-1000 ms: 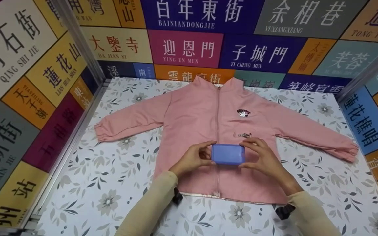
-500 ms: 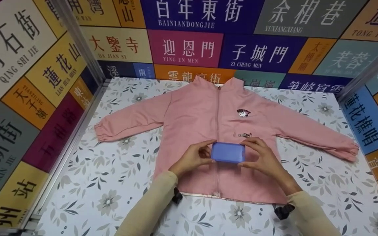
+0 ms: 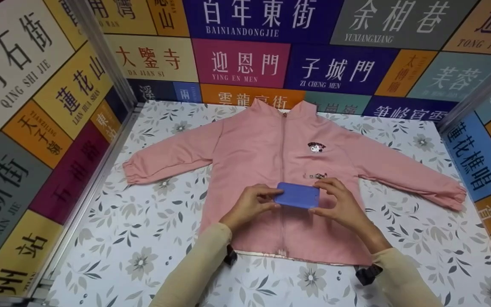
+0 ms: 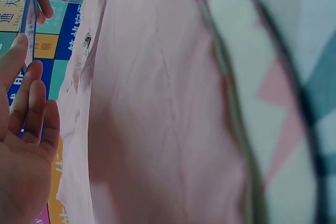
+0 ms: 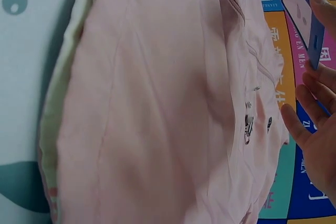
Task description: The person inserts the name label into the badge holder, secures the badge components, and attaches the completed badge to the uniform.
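Note:
A flat blue card holder is held up above the lower part of a pink zip jacket. My left hand pinches its left end, with the fingers over the near face and the thumb below. At the opposite end, my right hand grips the edge between thumb and fingers. In the right wrist view the card holder shows a slot near one end and a pale inner face. The left wrist view has it nearly edge-on. The jacket lies flat, front up, sleeves spread, its zip done up.
A white floral cloth covers the table under the jacket. Panels with street names stand along the back and both sides. Metal posts mark the corners. A small character print sits on the jacket's chest.
The card holder has risen slightly and tilted, its right end now a little lower than its left. My left fingers have shifted from its top edge onto its face. The jacket stays put.

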The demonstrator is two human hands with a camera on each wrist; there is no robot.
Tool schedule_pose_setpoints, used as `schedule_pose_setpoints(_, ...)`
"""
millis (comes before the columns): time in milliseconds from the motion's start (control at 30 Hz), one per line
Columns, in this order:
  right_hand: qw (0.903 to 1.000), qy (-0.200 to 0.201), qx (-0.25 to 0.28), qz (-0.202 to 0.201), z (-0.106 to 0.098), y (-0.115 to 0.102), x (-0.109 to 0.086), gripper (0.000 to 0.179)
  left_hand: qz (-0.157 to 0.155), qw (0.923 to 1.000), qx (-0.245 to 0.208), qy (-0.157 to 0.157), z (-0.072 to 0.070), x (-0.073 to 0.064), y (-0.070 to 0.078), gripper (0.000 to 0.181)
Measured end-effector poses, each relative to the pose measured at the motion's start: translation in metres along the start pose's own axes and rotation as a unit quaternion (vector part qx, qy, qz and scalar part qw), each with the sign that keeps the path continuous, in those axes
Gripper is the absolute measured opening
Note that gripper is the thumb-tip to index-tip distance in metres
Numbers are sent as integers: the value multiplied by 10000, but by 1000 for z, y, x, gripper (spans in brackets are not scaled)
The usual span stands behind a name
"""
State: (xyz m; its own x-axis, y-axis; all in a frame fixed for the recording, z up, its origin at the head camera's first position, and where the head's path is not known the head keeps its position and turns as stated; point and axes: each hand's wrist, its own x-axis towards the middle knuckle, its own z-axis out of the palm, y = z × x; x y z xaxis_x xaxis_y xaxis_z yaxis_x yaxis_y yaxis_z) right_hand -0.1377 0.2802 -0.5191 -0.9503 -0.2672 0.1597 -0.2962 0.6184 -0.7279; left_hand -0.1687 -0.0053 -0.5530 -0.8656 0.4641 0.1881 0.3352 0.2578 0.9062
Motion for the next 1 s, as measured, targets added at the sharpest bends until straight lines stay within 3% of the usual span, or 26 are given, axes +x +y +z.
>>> schedule_pose_setpoints(300,10000,-54,79,6,-1,0,1,67,159,9996,-202,125,0,1,-1,36)
schedule_pose_setpoints(633,9999,-42,138,-51,0,1,0,64,149,9997,-5,210,0,1,-2,41)
schedule_pose_setpoints(833,9995,-87,298,15,-1,0,-1,62,197,9992,-156,303,2,0,-2,33)
schedule_pose_setpoints(1000,9992,-114,374,66,-1,0,-1,61,589,9966,-210,533,2,0,-3,30)
